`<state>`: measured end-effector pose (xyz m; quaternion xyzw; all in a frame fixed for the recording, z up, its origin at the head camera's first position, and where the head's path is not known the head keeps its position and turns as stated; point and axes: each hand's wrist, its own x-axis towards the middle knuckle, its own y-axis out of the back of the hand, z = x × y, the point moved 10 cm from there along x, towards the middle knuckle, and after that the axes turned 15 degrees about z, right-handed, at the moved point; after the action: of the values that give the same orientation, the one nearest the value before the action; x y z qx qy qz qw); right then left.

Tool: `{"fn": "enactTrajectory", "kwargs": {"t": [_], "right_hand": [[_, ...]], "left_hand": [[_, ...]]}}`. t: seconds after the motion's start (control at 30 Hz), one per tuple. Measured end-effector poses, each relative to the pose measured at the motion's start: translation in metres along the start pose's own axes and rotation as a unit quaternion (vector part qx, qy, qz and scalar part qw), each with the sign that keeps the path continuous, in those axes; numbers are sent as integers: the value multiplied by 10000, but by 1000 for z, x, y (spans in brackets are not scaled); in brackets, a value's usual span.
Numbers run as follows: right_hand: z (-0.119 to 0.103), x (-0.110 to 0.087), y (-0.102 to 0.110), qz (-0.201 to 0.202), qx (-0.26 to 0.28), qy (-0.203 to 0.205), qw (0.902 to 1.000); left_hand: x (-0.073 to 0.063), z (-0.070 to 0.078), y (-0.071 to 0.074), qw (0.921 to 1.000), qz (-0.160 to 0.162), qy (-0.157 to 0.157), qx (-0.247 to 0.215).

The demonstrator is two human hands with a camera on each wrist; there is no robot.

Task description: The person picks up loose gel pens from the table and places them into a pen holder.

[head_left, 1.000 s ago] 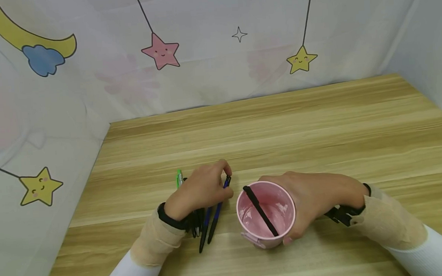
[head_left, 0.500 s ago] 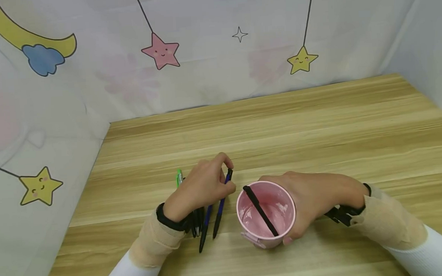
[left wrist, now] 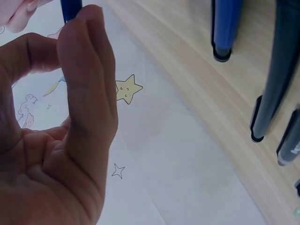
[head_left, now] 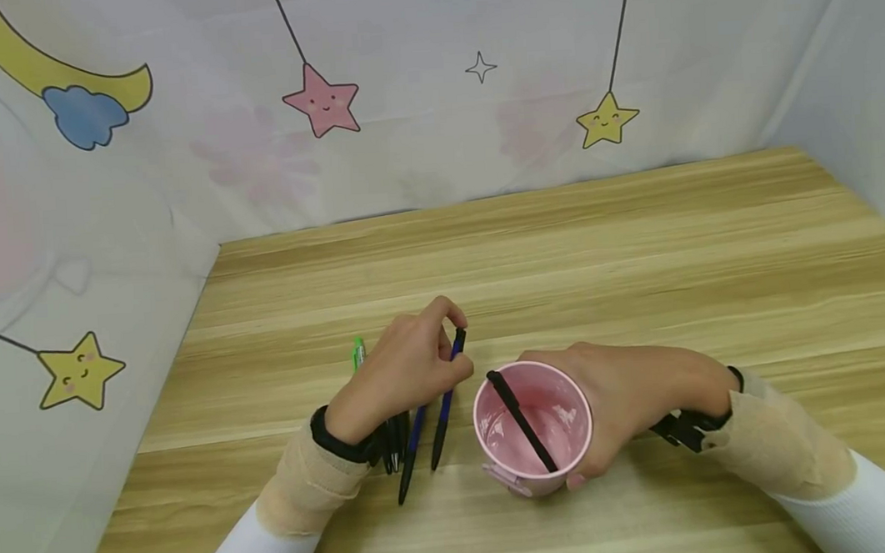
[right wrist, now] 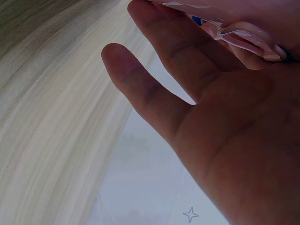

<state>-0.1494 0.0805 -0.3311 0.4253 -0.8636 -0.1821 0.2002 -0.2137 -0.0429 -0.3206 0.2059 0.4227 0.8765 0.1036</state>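
My left hand [head_left: 405, 362] pinches a blue pen with black ends [head_left: 443, 423] near its top, the black tip pointing toward me. In the left wrist view, finger and thumb meet round the blue barrel [left wrist: 71, 10]. Just right of it, my right hand [head_left: 617, 393] grips the side of a pink cup [head_left: 541, 381]. One black pen [head_left: 524, 422] leans inside the cup, its clip end at the rim. Under and beside my left hand lie a second blue pen [head_left: 410, 470], several black pens [head_left: 393, 446] and a green-ended pen [head_left: 359, 353].
The wood-grain table [head_left: 637, 258] stretches back to a white cloth backdrop [head_left: 435, 143] printed with stars and a moon. Another cloth wall [head_left: 112, 269] borders the left side. The cup has a small handle-like loop [right wrist: 251, 38] on its side.
My left hand has moved away from me and slightly right, carrying the blue pen apart from the other pens. My right hand and the cup have stayed in place.
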Motion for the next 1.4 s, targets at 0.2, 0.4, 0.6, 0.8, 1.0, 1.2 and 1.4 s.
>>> {"fn": "enactTrajectory", "kwargs": {"t": [0.2, 0.4, 0.6, 0.8, 1.0, 1.2, 1.4], "right_hand": [[0, 0, 0, -25, 52, 1, 10000], [0, 0, 0, -12, 19, 21, 10000], [1, 0, 0, -3, 8, -39, 10000], [2, 0, 0, -16, 15, -58, 10000], [1, 0, -1, 9, -60, 22, 10000], [3, 0, -2, 6, -4, -58, 10000], [0, 1, -3, 19, -64, 96, 9999]], "left_hand": [[0, 1, 4, 9999, 145, 11, -36], [2, 1, 6, 9995, 260, 103, -115], [2, 3, 10, 9989, 384, 134, -252], [2, 2, 13, 9980, 500, 193, -326], [2, 3, 17, 9959, 708, 204, -528], [2, 3, 23, 9927, 912, 245, -754], [1, 2, 27, 9890, 1035, 330, -999]]}}
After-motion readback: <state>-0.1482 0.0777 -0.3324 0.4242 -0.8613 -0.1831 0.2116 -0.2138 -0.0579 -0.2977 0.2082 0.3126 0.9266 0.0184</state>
